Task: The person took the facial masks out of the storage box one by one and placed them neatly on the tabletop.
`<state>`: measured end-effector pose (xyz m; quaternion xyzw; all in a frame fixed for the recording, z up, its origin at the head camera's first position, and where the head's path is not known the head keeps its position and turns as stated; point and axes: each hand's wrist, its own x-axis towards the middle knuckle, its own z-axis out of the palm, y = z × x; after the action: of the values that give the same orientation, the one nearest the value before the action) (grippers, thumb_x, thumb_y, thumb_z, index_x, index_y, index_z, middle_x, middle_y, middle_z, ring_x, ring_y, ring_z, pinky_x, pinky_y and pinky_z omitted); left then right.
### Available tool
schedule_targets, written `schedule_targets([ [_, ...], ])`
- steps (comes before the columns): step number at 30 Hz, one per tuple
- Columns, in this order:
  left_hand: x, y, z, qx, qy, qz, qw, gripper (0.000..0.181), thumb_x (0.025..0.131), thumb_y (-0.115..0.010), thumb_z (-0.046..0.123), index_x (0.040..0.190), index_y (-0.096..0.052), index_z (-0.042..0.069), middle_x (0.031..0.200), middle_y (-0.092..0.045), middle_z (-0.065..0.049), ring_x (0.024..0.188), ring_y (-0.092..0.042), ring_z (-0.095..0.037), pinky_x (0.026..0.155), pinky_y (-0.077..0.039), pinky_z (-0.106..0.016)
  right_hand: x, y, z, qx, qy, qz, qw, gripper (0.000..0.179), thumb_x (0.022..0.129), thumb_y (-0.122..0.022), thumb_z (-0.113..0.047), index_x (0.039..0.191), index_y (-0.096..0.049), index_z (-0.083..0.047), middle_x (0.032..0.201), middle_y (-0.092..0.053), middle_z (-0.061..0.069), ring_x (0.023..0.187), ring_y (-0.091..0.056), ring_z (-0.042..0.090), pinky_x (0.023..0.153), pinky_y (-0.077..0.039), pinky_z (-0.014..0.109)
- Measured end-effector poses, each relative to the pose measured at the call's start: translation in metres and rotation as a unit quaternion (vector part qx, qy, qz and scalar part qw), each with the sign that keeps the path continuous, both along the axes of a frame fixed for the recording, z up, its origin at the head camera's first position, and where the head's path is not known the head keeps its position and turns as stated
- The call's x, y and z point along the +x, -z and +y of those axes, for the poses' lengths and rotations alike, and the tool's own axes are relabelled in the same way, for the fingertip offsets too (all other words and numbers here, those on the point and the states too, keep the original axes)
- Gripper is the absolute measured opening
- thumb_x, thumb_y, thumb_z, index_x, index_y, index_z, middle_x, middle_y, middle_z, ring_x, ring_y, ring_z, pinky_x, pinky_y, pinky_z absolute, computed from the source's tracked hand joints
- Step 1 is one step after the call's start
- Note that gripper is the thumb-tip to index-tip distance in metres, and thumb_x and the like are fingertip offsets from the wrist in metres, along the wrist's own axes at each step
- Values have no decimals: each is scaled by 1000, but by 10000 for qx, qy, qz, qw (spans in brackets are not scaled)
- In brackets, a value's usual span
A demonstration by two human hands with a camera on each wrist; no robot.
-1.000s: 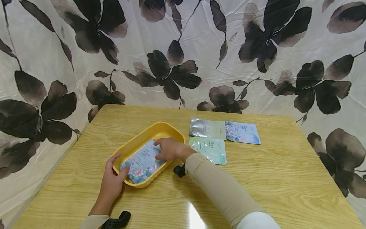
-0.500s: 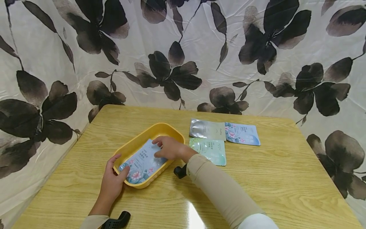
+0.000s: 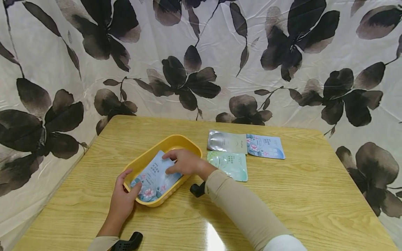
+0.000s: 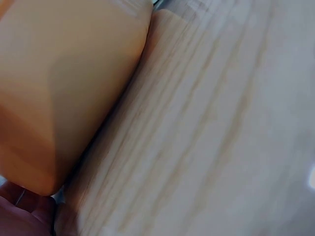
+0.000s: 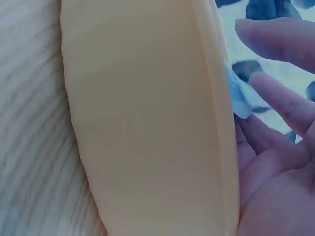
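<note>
A yellow plastic basket (image 3: 166,200) stands at a slant on the table, a blue floral sheet mask packet (image 3: 154,177) lying in it. My left hand (image 3: 121,202) grips the basket's near left end, thumb over the rim and fingers outside. Over the packet's far right part reaches my right hand (image 3: 186,163), its thumb and forefinger spread apart at the packet's surface. In the right wrist view, a packet corner (image 5: 241,101) shows between the basket wall (image 5: 147,123) and the loosely bent fingers. The left wrist view has mostly the basket's outer side (image 4: 64,88).
Right of the basket lie a silver sheet mask packet (image 3: 227,142), a blue one (image 3: 265,146) and a green one (image 3: 230,164), edges close together. Behind the wooden table (image 3: 298,195) hangs a floral curtain (image 3: 194,31).
My right hand has shifted slightly left inside the basket, and the packet's far end has slid a little left with it. The left hand keeps its hold on the basket.
</note>
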<state>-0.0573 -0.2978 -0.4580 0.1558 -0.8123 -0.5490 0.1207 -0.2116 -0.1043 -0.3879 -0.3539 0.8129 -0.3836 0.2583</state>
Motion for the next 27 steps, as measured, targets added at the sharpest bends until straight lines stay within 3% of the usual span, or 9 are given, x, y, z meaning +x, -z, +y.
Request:
schedule_targets([
  [6, -1, 0, -1, 16, -9, -54, 10000, 60, 102, -55, 16, 153, -25, 2, 155, -25, -25, 133, -38, -34, 86, -29, -1, 9, 1, -7, 318, -308, 286, 9986, 48, 86, -80, -17, 132, -66, -16, 136, -58, 3, 108, -54, 10, 88, -44, 20],
  [10, -1, 0, -1, -23, -26, -81, 10000, 61, 102, -57, 16, 153, -26, 2, 158, -22, -24, 139, -32, -35, 86, -27, 0, 15, 0, -11, 477, -473, 459, 9967, 48, 86, -80, -17, 132, -67, -18, 143, -54, 4, 130, -46, 15, 91, -43, 19],
  [12, -1, 0, -1, -18, -28, -73, 10000, 61, 101, -57, 16, 152, -26, 2, 158, -22, -23, 141, -30, -35, 87, -27, 0, 18, 0, -13, 567, -573, 531, 9953, 47, 86, -79, -16, 131, -68, -18, 137, -59, 3, 143, -33, 20, 101, -37, 21],
  [15, 0, -1, -1, -26, -27, -72, 10000, 61, 101, -57, 16, 152, -26, 2, 159, -21, -23, 142, -28, -35, 95, -27, -5, 22, 0, -15, 653, -657, 572, 9941, 45, 86, -79, -15, 130, -69, -19, 120, -68, -4, 150, -17, 26, 109, -31, 24],
  [17, -1, 0, -1, -37, -34, -77, 10000, 61, 101, -57, 16, 152, -26, 2, 159, -21, -23, 143, -27, -35, 105, -29, -17, 24, 1, -16, 718, -690, 627, 9931, 45, 86, -79, -14, 130, -69, -19, 112, -70, -7, 150, -12, 27, 111, -29, 26],
  [19, -1, 0, -1, -43, -48, -89, 9999, 61, 101, -57, 16, 152, -27, 2, 159, -20, -22, 144, -25, -36, 111, -28, -29, 25, 1, -15, 769, -689, 672, 9924, 45, 87, -78, -13, 130, -69, -20, 115, -70, -8, 151, -10, 27, 111, -29, 26],
  [22, -1, 0, -1, -45, -53, -116, 9999, 61, 101, -57, 16, 152, -26, 3, 159, -21, -22, 142, -28, -34, 109, -30, -26, 25, 1, -13, 810, -711, 883, 9902, 43, 89, -75, -12, 130, -69, -21, 128, -65, -6, 150, -15, 26, 111, -29, 26],
  [24, -1, 0, -1, -18, -37, -105, 9999, 61, 102, -56, 15, 153, -26, 2, 158, -23, -23, 140, -32, -34, 101, -31, -13, 24, -1, -10, 746, -686, 1011, 9897, 42, 90, -73, -12, 130, -68, -21, 134, -62, -3, 148, -22, 24, 108, -32, 24],
  [27, 0, 0, -1, 20, 14, -58, 10000, 62, 102, -55, 15, 153, -23, 1, 154, -27, -25, 135, -38, -35, 87, -31, -2, 22, -3, -4, 516, -543, 995, 9922, 41, 90, -72, -11, 130, -68, -21, 136, -61, 0, 133, -47, 17, 92, -43, 20],
])
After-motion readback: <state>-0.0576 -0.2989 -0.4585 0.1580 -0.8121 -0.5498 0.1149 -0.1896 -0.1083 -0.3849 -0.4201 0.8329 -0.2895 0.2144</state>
